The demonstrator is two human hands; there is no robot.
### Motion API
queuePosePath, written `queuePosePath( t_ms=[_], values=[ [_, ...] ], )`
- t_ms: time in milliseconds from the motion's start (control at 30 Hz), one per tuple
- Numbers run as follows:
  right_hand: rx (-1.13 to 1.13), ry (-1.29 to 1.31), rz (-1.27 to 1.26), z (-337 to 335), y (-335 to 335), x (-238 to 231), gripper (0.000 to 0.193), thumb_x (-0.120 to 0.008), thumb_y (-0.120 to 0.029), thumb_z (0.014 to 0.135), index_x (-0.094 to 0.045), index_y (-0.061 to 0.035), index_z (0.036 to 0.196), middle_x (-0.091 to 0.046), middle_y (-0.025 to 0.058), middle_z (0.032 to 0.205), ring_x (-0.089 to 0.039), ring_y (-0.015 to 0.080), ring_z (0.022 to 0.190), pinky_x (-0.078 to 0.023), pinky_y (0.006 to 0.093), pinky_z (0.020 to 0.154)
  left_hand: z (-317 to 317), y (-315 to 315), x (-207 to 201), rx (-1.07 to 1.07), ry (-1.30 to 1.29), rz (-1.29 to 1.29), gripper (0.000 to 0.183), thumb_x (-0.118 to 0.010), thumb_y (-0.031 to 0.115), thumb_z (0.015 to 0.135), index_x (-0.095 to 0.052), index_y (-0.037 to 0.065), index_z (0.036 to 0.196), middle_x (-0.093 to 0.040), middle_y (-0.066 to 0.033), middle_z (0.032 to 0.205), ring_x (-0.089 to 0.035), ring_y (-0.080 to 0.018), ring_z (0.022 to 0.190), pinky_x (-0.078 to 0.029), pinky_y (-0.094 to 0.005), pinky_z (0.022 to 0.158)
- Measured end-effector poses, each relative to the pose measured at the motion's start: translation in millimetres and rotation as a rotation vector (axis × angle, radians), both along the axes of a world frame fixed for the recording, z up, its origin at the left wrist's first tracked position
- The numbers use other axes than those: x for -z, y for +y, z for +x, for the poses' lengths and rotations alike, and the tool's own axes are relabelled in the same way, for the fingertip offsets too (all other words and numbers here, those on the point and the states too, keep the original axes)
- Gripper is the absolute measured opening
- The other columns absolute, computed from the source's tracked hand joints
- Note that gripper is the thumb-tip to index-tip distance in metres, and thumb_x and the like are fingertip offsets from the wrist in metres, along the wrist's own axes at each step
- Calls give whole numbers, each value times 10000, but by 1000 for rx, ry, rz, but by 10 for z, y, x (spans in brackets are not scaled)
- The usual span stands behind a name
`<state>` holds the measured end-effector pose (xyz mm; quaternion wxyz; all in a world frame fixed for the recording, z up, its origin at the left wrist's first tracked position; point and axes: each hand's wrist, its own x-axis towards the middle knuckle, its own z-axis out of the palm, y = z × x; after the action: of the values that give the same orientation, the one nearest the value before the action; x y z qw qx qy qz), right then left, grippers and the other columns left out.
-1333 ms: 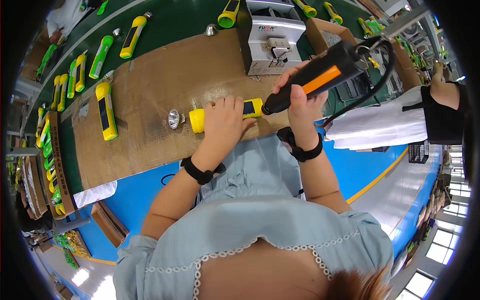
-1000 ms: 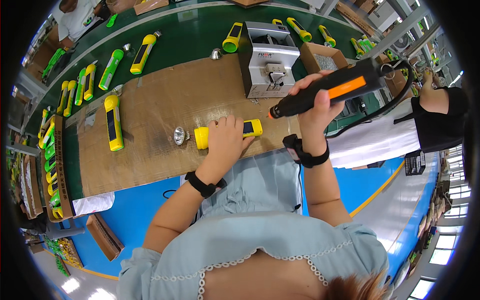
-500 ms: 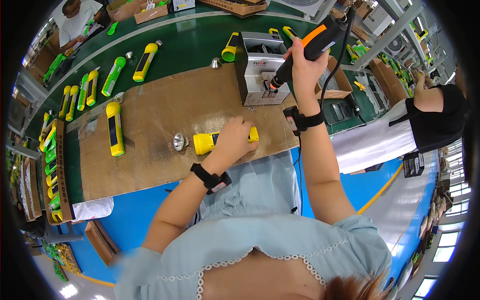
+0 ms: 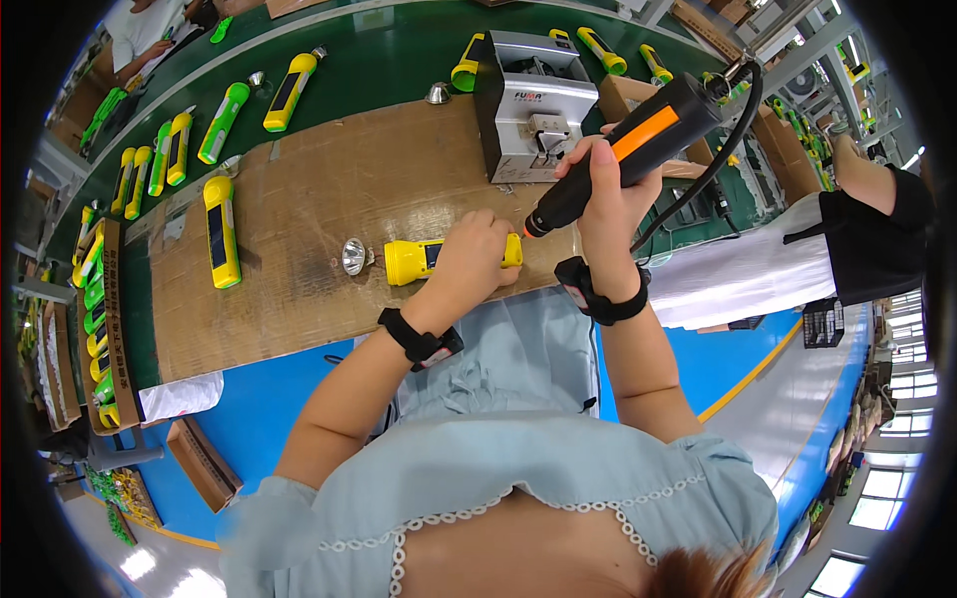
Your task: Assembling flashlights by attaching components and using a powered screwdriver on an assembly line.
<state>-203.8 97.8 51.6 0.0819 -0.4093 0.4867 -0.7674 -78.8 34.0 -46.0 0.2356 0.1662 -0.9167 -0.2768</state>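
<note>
A yellow flashlight body point(image 4: 407, 263) lies on the cardboard sheet, and my left hand point(image 4: 473, 255) is wrapped over its handle. Just left of its wide end sits a silver reflector head point(image 4: 355, 257). My right hand point(image 4: 616, 195) grips a black electric screwdriver point(image 4: 628, 148) with an orange stripe. The screwdriver slants down to the left, its tip close to the flashlight's right end; whether they touch I cannot tell. Behind it stands a grey metal screw feeder point(image 4: 536, 100).
Another yellow flashlight point(image 4: 221, 231) lies at the left on the cardboard point(image 4: 299, 299). Several yellow and green flashlights line the green bench point(image 4: 379, 70). A carton point(image 4: 112, 339) of flashlights stands at the left edge. A cable point(image 4: 720, 164) hangs by my right hand. A co-worker point(image 4: 877, 234) is at the right.
My right hand has brought the screwdriver from the screw feeder down and left to the flashlight's right end. My left hand stays on the flashlight.
</note>
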Motion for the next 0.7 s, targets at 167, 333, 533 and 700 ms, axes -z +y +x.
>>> queuePosePath(
  t_ms=[167, 333, 533, 700],
  values=[
    [-11, -19, -26, 15, -14, 9, 274, -578, -143, 884, -430, 18, 1050, -571, 111, 716, -574, 184, 593, -490, 295, 577, 8, 10, 15, -14, -2, -10, 384, -752, 187, 631, -607, 22, 947, -558, -138, 897, -542, -319, 903, -448, -389, 809],
    [-13, 12, 28, -3, -86, 115, 281, -589, -148, 883, -431, 11, 1051, -577, 116, 740, -574, 182, 600, -488, 291, 575, 19, 9, 7, -29, -7, -9, 390, -760, 199, 625, -602, 29, 939, -558, -136, 899, -546, -316, 905, -452, -385, 804],
    [-159, -56, 51, 22, -159, 237, 260, -593, -143, 881, -443, -6, 1043, -572, 120, 741, -573, 178, 611, -492, 295, 573, 13, -25, -32, -63, -60, 16, 435, -787, 255, 598, -602, 32, 923, -569, -123, 890, -579, -304, 861, -477, -385, 747],
    [-167, -54, 16, 32, -162, 268, 258, -605, -121, 865, -446, -7, 1033, -574, 123, 745, -578, 186, 614, -496, 302, 568, -5, -3, -49, -114, -83, 40, 438, -795, 261, 576, -620, 33, 907, -578, -108, 900, -585, -298, 856, -481, -383, 736]
  ],
)
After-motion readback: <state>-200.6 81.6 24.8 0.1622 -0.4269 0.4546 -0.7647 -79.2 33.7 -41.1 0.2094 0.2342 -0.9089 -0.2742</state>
